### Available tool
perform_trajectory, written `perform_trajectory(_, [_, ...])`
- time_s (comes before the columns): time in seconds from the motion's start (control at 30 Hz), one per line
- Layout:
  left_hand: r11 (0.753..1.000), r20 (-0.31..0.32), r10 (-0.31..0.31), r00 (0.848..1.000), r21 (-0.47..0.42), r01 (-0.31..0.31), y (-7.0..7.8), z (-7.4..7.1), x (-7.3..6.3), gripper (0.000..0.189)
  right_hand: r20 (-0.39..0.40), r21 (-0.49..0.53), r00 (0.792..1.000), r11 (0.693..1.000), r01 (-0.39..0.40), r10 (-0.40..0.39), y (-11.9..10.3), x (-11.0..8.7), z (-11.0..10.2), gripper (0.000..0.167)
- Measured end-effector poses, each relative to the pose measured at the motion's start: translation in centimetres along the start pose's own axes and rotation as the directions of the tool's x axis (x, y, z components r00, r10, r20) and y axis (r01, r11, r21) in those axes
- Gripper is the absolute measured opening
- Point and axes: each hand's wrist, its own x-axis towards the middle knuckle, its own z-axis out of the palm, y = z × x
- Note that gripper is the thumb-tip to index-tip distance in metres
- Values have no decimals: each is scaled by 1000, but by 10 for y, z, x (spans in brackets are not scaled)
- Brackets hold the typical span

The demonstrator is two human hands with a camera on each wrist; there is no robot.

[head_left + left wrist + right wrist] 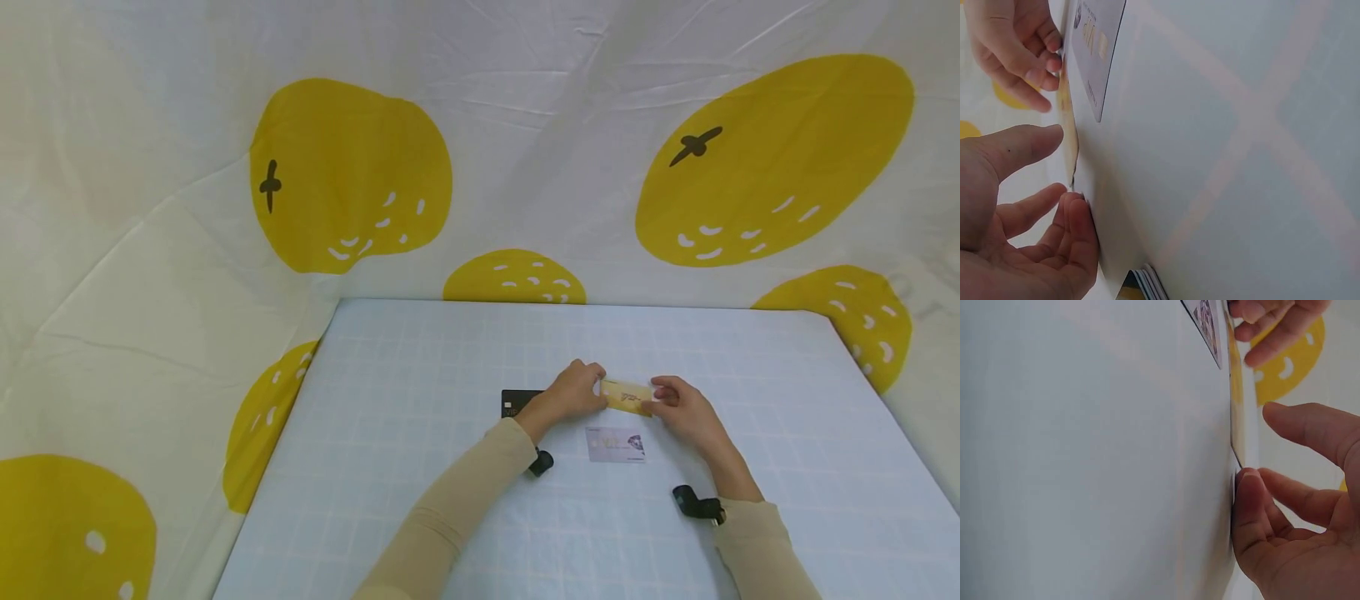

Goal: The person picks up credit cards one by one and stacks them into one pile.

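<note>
A gold card (627, 397) with dark lettering sits between my two hands, slightly turned and low over the table. My left hand (573, 393) grips its left end, with fingertips right at the edge. At the other end my right hand (684, 410) pinches the card, thumb over the near corner. From the side, the gold card (1067, 119) shows as a thin strip close to the tabletop. A silvery VIP card (615, 445) with a gem picture lies flat just nearer to me. Partly hidden behind my left forearm is a black VIP card (519, 401).
Seen from the left wrist, the black card tops a small stack of cards (1141, 285). Black wrist devices (697, 503) hang at both sleeves. A pale checked cloth covers the table (420, 350), and a white curtain (540, 192) with yellow fruit prints stands behind and to the sides.
</note>
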Motion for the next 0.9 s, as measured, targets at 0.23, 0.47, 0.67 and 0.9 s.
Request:
perform_trajectory(0.23, [998,-1,-40,999,38,40,3,3,0,50,14,-17,999,999,47,-46,6,0,-1,60])
perform_trajectory(0.47, [996,-17,-72,997,53,73,5,6,0,51,10,-45,996,995,85,-84,10,3,1,52])
perform_trajectory(0.67, [995,-28,-83,996,58,84,6,7,-1,50,3,-54,994,993,107,-107,8,2,1,48])
perform_trajectory(0.9, [994,-31,-89,996,53,91,8,6,-1,50,5,-59,995,994,96,-96,6,3,1,46])
